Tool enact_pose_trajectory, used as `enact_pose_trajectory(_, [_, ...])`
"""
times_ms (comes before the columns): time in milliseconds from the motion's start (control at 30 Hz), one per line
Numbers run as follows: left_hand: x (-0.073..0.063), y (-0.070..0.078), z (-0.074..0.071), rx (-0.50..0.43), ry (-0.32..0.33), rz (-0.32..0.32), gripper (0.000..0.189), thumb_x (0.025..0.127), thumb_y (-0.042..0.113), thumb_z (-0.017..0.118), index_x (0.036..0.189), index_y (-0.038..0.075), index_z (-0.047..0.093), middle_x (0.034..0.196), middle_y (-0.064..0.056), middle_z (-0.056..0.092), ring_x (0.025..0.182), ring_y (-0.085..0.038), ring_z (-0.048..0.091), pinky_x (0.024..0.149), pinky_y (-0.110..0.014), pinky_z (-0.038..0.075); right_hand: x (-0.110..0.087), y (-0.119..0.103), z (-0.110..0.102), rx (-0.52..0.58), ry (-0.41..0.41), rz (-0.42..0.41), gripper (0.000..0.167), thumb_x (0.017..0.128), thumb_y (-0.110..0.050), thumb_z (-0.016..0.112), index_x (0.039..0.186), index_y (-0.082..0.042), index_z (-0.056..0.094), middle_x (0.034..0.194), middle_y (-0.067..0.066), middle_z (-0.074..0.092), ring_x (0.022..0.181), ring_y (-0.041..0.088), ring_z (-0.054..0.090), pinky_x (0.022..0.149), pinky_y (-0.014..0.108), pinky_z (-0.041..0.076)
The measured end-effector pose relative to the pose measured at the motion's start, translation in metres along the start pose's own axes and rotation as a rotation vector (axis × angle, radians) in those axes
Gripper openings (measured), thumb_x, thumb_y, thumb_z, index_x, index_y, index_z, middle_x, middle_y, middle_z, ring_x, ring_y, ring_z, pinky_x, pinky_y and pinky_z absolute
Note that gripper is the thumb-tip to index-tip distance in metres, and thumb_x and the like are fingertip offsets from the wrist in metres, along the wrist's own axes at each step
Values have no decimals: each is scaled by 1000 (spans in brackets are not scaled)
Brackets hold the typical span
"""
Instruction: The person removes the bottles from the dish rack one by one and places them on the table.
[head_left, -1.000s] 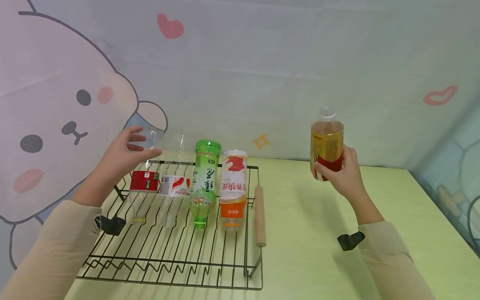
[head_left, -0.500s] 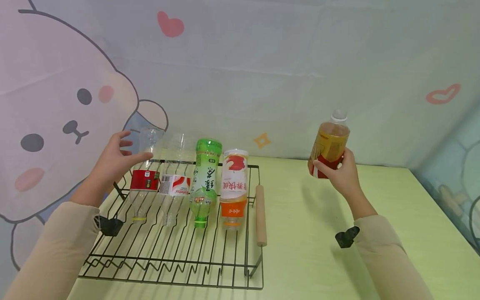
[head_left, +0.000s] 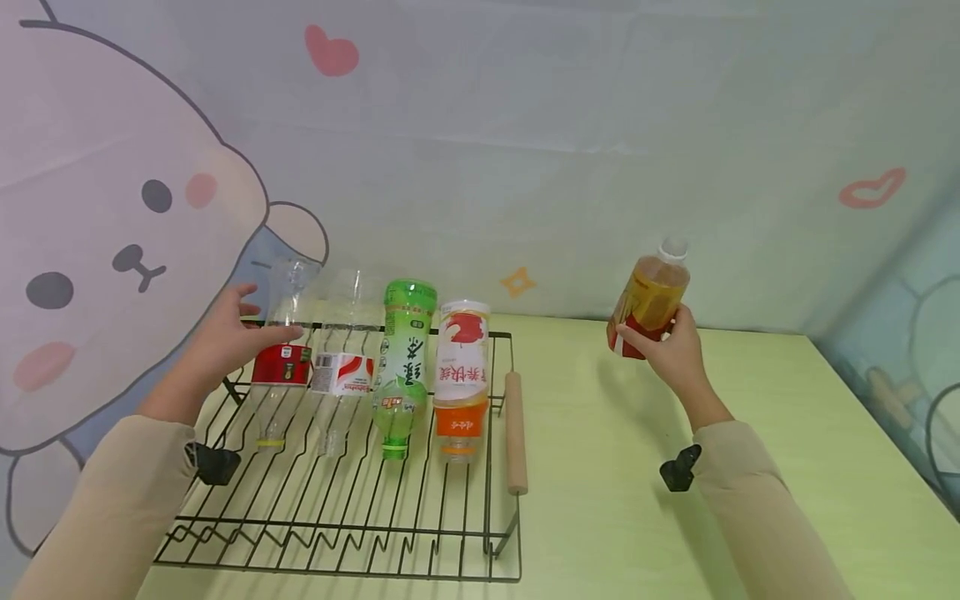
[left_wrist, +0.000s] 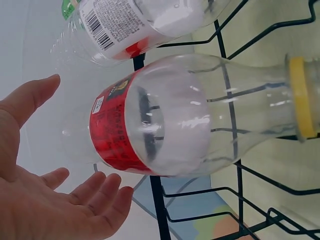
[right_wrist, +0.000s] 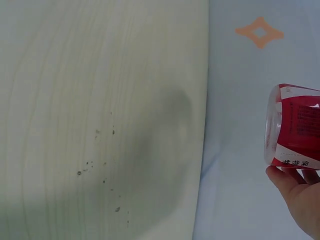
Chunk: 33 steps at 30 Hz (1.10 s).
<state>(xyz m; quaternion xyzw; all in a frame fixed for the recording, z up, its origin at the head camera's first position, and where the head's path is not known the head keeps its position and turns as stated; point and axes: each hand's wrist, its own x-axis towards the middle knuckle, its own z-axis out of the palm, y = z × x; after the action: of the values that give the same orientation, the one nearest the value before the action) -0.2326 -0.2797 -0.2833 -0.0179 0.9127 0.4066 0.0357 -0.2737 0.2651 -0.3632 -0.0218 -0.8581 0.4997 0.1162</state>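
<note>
My right hand (head_left: 678, 358) grips a plastic bottle (head_left: 651, 296) with a yellow and red label. It is held above the table, neck up and tilted to the right. In the right wrist view only the base end of this bottle (right_wrist: 300, 127) shows, with fingers around it. Beside a clear bottle with a red label (head_left: 281, 365), my left hand (head_left: 217, 342) is spread, holding nothing. That bottle lies on a black wire rack (head_left: 330, 526), its yellow-ringed neck toward me. The left wrist view shows thumb and fingers of the hand (left_wrist: 60, 200) on either side of its base end.
Alongside on the rack lie a clear bottle with a white and red label (head_left: 343, 373), a green bottle (head_left: 405, 367) and a white and orange bottle (head_left: 462, 375). A wooden handle (head_left: 515, 433) runs along the rack's right side. A printed cloth (head_left: 562, 167) hangs behind the table.
The bottle in my right hand has gone from upright to tilted, its neck swinging right, and sits slightly lower. My left hand has drawn back left and down from the red-labelled bottle.
</note>
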Motion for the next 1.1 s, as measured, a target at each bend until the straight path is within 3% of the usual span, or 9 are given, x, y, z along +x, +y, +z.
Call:
enact_pose_trajectory(333, [-1,-9,1,12,-56,-42,113,87,45,67,151,2,-16,151,-37,9,135,-56,18,102,-70,25,4,23,11,-32,-5,20,89,84,-42,72,146,1,23,142,22,38,127,40,40,104,55,38])
enact_pose_trajectory(867, [-3,-17,9,61,-105,-45,110,88,44,67,151,-1,-11,145,-41,18,129,-56,28,99,-66,33,2,46,18,-53,-47,110,93,85,-43,71,147,3,19,147,25,33,133,42,36,108,55,34])
enact_pose_trajectory(967, [-2,-19,9,63,-97,-37,109,88,42,68,151,-3,-8,142,-41,23,125,-53,34,95,-62,40,2,50,19,-54,-55,114,95,85,-43,71,147,3,17,148,26,32,134,43,35,108,55,33])
enact_pose_trajectory(1100, [-2,-22,10,63,-94,-26,108,87,43,69,151,-4,-5,137,-40,31,108,-43,48,77,-47,51,3,52,20,-53,-62,118,96,85,-44,71,148,3,16,148,26,31,134,43,35,109,54,32])
